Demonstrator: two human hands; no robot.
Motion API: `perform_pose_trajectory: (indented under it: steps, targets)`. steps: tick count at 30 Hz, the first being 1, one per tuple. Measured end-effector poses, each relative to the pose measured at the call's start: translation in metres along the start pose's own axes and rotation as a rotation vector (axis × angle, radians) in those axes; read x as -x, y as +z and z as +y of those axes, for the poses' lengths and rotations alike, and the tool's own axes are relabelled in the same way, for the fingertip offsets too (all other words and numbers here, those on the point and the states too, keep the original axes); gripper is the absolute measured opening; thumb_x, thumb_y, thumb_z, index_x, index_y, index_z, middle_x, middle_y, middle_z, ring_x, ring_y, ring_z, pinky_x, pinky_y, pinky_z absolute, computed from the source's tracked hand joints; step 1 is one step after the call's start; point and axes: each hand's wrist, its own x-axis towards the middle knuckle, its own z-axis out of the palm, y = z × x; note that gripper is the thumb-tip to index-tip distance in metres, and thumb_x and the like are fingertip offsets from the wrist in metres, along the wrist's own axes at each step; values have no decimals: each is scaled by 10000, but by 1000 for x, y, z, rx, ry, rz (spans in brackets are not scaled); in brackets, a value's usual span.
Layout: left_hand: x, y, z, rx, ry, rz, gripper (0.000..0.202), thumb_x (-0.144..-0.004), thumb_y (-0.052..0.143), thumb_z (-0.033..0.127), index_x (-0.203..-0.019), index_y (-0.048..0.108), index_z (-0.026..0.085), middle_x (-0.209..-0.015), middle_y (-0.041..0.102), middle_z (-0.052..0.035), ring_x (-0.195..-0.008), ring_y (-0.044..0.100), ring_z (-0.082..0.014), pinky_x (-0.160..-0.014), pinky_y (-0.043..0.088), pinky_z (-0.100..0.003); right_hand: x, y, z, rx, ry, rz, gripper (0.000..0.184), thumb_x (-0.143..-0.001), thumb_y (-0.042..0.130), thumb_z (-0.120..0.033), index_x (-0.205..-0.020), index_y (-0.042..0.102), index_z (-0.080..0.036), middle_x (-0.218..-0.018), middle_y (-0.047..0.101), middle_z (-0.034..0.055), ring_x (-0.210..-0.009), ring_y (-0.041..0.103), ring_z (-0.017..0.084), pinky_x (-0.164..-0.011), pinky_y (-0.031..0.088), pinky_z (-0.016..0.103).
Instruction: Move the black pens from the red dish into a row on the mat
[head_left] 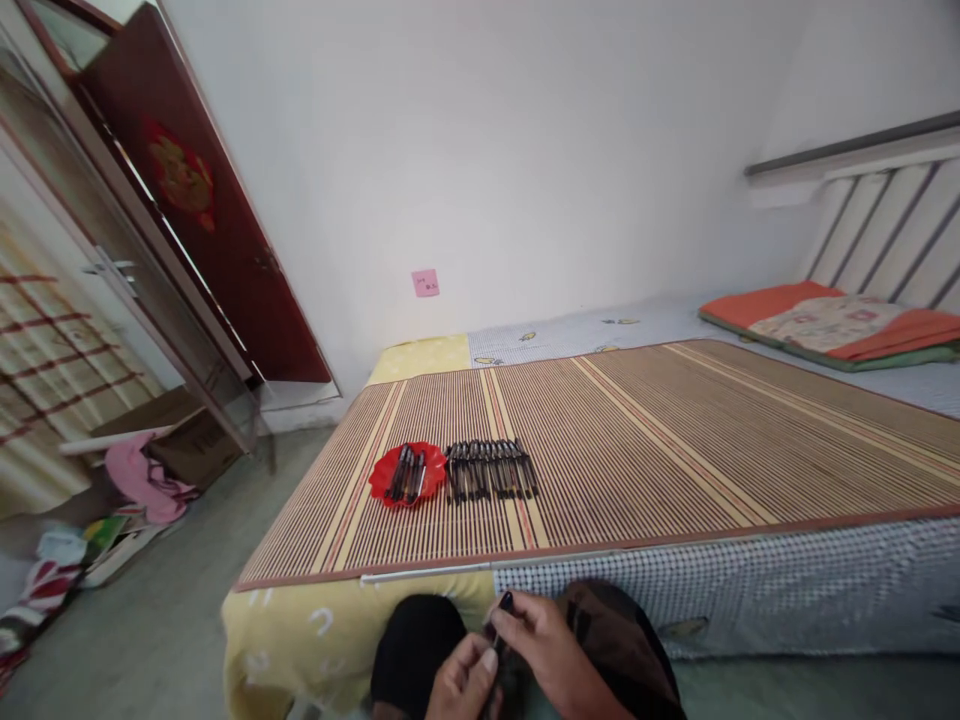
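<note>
My left hand (pixel 465 682) and my right hand (pixel 541 645) meet low in the view, over my knees, in front of the bed. Both are closed around a small dark pen (pixel 501 618) whose tip sticks up between the fingers. On the striped bamboo mat (pixel 675 440) ahead lies a red plate (pixel 409 474) with several dark pens in it. Right beside the plate, several more dark pens (pixel 489 470) lie in a neat row on the mat.
The bed (pixel 315 625) has a yellow and checked sheet, and a folded orange blanket (pixel 832 325) lies at its far right. A dark red door (pixel 202 210) stands at the left. Clothes and a cardboard box (pixel 142 470) clutter the floor there.
</note>
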Motion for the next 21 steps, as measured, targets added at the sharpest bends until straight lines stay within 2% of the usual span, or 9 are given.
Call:
perform_pose_trajectory:
  steps: [3,7,11,14,17,19,21]
  targets:
    - [8,8,16,7,-46,-22,570,-653,731,720,-754,480,219,-479,311,132,-381,186,-26,-410,122,-192,0,-2,-8,-56,28,48,469,-794,665,-613,-742,665,-146,-678,617,17,-657,538,156,-618,418,261]
    - [13,17,27,14,-90,-38,587,-638,726,735,-819,511,220,-447,325,142,-350,163,-28,-368,94,-194,-2,-8,-20,-239,96,75,440,-767,717,-586,-779,670,-149,-744,657,41,-708,607,179,-674,483,292]
    - [16,17,21,6,-104,-49,620,-637,721,738,-898,544,204,-448,378,132,-340,189,-28,-343,93,-192,-6,-25,-35,-415,109,248,433,-703,784,-554,-842,670,-160,-786,672,52,-716,638,191,-718,527,342]
    - [15,12,13,26,-72,-32,594,-675,710,717,-921,561,197,-457,428,118,-326,211,-28,-334,116,-193,-7,-36,-39,-467,97,327,445,-654,827,-473,-943,670,-172,-788,663,42,-696,627,177,-639,512,300]
    - [12,7,6,62,-14,17,551,-706,725,668,-933,584,186,-493,469,99,-357,276,-31,-359,171,-180,-3,-34,-31,-346,121,241,364,-687,796,-468,-828,643,-169,-637,560,-21,-517,470,94,-451,345,205]
    - [10,6,3,61,30,34,529,-711,742,637,-931,603,177,-525,493,83,-396,323,-39,-380,212,-173,1,-25,-21,-211,148,135,369,-723,756,-509,-745,605,-174,-532,433,-72,-444,329,62,-406,238,195]
    - [9,7,1,54,85,72,530,-693,765,624,-924,625,167,-553,514,66,-438,369,-48,-409,256,-168,3,-15,-11,-99,142,63,400,-723,741,-547,-709,579,-182,-502,371,-89,-430,286,58,-399,213,201]
